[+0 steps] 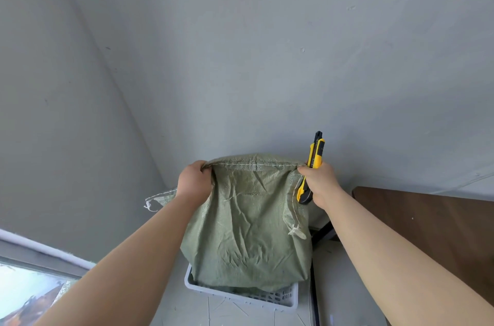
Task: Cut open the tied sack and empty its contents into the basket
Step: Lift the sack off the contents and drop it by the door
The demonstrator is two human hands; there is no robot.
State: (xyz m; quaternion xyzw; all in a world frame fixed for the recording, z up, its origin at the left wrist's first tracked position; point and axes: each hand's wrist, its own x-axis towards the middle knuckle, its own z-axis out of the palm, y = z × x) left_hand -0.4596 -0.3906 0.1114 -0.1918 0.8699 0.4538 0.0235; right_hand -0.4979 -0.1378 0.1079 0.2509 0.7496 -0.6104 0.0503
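A green woven sack (248, 229) hangs upside down, its stitched bottom seam held up at both corners. My left hand (193, 181) pinches the left corner. My right hand (319, 182) grips the right corner together with a yellow and black utility knife (311, 168), which points upward. The sack's lower end dips into a white slatted plastic basket (286, 299) on the floor. Loose string ends dangle at the sack's left (151, 204) and right (295, 231). What lies inside the basket is hidden by the sack.
A grey wall (240, 58) rises right behind the sack. A dark brown tabletop (427, 221) with a black leg stands at the right. A window frame (32, 253) sits at the lower left. The floor (213, 315) is pale tile.
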